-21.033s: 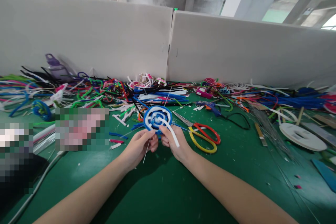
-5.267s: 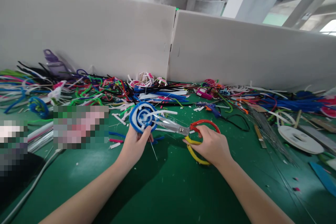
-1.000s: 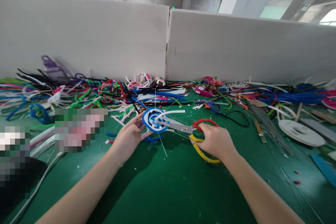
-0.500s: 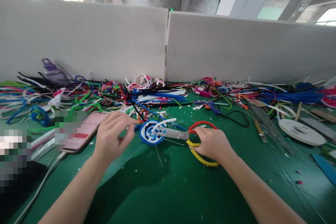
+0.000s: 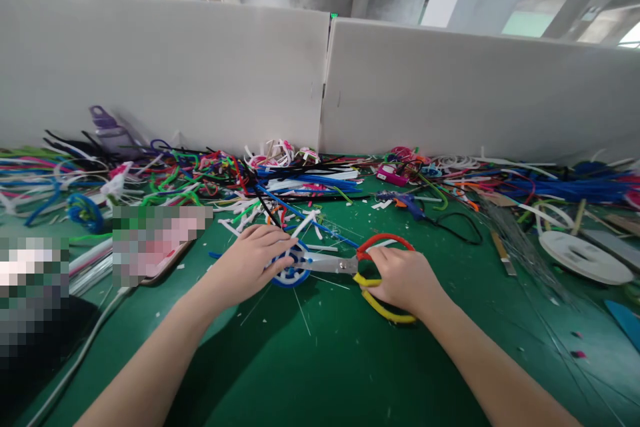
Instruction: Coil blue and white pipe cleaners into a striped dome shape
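Observation:
A small round coil (image 5: 290,277) of blue and white strips lies on the green table, with thin clear filaments sticking out around it. My left hand (image 5: 260,257) covers its upper left part, thumb and fingers closed on a white strip (image 5: 307,223) that rises from the coil. Scissors (image 5: 327,263) with one red and one yellow handle are gripped in my right hand (image 5: 403,280). Their blades point left, and the tips reach over the coil near my left thumb; the very tips are hard to make out.
Behind the coil lie loose strips and scraps (image 5: 310,180) in many colours. A blue glue gun (image 5: 407,205) with a black cord rests beyond the scissors. At right are a white reel (image 5: 583,257) and a box cutter (image 5: 501,253); at left, a phone (image 5: 167,257) with a cable. White panels (image 5: 200,80) stand behind.
My left hand has moved right and down from beside the coil onto it, closing on the white strip, which now points more steeply up. The scissors stay nearly where they were.

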Available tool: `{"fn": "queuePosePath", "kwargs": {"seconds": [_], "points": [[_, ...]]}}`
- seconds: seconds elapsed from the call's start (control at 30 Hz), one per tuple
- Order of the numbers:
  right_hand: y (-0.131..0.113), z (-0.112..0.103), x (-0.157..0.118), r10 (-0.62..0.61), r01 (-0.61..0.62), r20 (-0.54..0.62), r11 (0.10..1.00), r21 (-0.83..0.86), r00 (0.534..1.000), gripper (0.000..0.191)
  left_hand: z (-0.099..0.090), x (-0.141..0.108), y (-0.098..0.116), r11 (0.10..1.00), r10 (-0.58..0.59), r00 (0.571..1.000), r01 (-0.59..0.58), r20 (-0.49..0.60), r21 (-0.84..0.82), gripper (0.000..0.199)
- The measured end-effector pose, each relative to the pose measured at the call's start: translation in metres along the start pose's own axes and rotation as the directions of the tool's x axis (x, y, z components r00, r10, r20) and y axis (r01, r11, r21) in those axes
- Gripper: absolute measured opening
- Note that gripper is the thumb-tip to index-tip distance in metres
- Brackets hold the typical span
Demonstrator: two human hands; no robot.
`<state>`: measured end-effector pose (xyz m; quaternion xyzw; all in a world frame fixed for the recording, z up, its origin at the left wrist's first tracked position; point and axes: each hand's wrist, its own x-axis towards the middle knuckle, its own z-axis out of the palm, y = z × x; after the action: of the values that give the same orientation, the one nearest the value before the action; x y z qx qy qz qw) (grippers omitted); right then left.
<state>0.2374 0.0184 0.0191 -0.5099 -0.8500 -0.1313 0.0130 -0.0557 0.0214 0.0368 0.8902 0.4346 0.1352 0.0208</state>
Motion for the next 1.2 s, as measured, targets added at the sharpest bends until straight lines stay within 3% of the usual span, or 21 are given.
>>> {"fn": "queuePosePath", "kwargs": {"seconds": [0.17,0.4,0.63,0.87,1.2], "points": [[0.000,0.001,0.000,0.009,-0.009,0.016,1.000,0.010,1.000,0.041,0.000,0.000,-0.006,0.995,-0.098,0.994,0.099,-0.040,0.020,0.036],[0.000,0.001,0.002,0.017,-0.018,0.058,1.000,0.018,0.998,0.040,0.003,-0.002,-0.006,0.972,-0.150,0.983,0.167,-0.108,0.164,0.034],[-0.001,0.001,0.002,0.024,-0.025,0.056,1.000,0.009,0.998,0.039,0.009,-0.004,-0.013,0.976,-0.149,0.988,0.154,-0.045,0.155,0.029],[-0.001,0.001,0.003,0.028,-0.027,0.088,1.000,-0.008,0.996,0.039,0.010,-0.009,-0.012,0.974,-0.212,0.977,0.210,0.010,0.088,0.050],[-0.001,0.000,0.005,0.043,-0.043,0.138,0.999,-0.003,0.989,0.042,0.011,-0.018,-0.017,0.986,-0.163,0.980,0.160,0.112,0.033,0.060]]}}
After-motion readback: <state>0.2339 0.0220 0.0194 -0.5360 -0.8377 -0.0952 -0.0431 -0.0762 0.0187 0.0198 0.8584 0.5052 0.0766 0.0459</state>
